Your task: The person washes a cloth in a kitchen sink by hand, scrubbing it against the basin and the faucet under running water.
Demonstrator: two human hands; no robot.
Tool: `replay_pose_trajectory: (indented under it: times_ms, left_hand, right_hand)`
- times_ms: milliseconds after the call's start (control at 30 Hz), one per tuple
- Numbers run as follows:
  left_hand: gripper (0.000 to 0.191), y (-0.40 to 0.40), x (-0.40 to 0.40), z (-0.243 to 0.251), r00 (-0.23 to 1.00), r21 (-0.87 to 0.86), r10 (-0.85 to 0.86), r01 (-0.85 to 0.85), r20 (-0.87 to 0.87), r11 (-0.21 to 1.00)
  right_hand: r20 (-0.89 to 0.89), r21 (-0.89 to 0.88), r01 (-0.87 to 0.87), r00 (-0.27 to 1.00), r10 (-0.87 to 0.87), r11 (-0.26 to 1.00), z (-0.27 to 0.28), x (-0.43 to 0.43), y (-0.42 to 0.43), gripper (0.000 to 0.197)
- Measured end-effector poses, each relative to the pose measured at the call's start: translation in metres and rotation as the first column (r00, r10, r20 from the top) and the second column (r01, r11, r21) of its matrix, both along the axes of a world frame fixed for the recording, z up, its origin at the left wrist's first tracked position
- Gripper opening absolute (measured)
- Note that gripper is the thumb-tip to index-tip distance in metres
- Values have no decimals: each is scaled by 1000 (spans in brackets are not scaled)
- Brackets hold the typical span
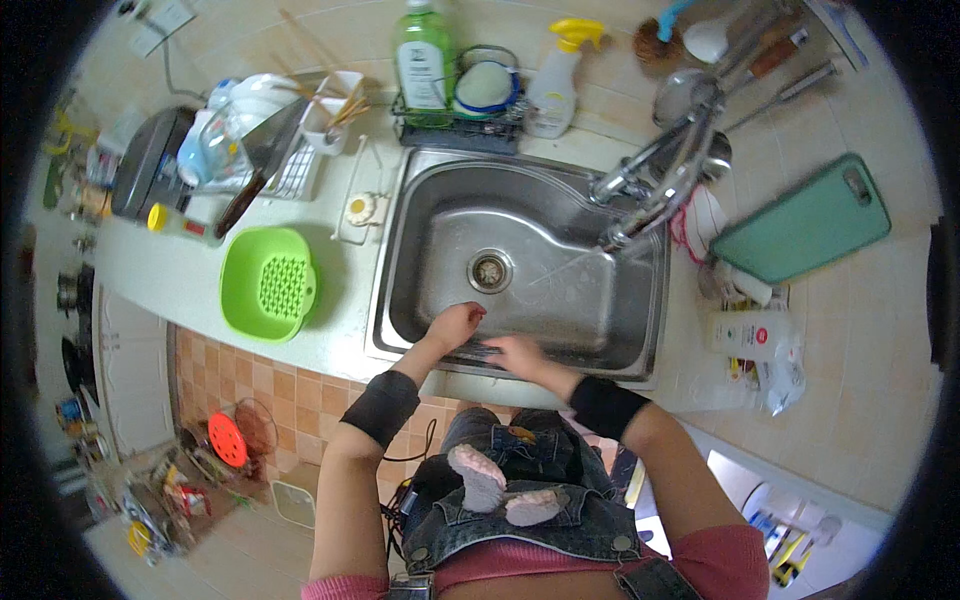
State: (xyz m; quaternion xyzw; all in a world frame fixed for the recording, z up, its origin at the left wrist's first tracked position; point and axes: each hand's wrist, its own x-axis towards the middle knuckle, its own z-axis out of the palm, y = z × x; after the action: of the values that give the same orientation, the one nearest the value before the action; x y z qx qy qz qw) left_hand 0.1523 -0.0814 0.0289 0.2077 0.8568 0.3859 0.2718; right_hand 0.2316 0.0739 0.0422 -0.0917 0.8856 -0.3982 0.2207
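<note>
Both hands are over the near edge of a stainless steel sink (540, 307). My left hand (456, 326) has curled fingers above the near part of the basin, below the drain (490, 271). Just to its right and nearer my body, my right hand (517, 356) is blurred, its fingers pointing left towards the left wrist. Something dark shows at the right fingertips; whether it is held or part of the sink wall is unclear. A thin stream of water runs from the chrome faucet (619, 238) into the basin.
A green plastic basket (259, 285) sits left of the sink. Behind it a cleaver (259, 157) leans on the dish rack (300, 176). A spray bottle (553, 94) and green detergent bottle (424, 67) stand behind the sink. At right are a green cutting board (806, 221) and bottles.
</note>
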Motion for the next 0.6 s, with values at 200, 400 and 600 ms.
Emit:
replay_pose_trajectory:
  times_ms: [200, 400, 600]
  left_hand:
    - [19, -1, 3, 7, 995, -47, -18, 22, 95, 999]
    - [21, 11, 18, 3, 963, -21, -91, 100, 255, 995]
    - [19, 41, 6, 4, 989, 71, -50, 41, 139, 997]
  right_hand:
    - [25, -52, 42, 999, -41, 998, -16, 11, 5, 32]
    - [179, 282, 139, 964, -194, 949, 9, 71, 163, 32]
    - [342, 259, 89, 923, -178, 962, -36, 58, 165, 33]
